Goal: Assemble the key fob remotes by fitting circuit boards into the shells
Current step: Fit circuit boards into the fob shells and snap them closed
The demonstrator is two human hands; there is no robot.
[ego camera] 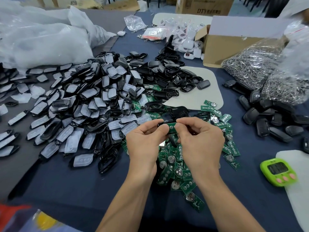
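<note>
From the head camera, two bare hands meet above the middle of the dark blue worktop (75,190). The left hand (145,139) has its grip closed on the left end of one black shell (167,122), pinched between thumb and forefinger. The right hand (199,139) pinches the shell's right end, its grip closed too, thumb against the one green circuit board (172,128) lying in the shell between the two hands.

Under the wrists lies a scatter of loose circuit boards (177,171), dozens, too many to count. To the left spreads a big heap of shells with white button pads (83,101); further off, a smaller pile of bare black shells (168,76). On the right lie dark closed fobs (267,121), two clear bags of metal rings (250,64), and one open cardboard box (225,46). Near right sits one green timer (278,171) with three pink buttons.
</note>
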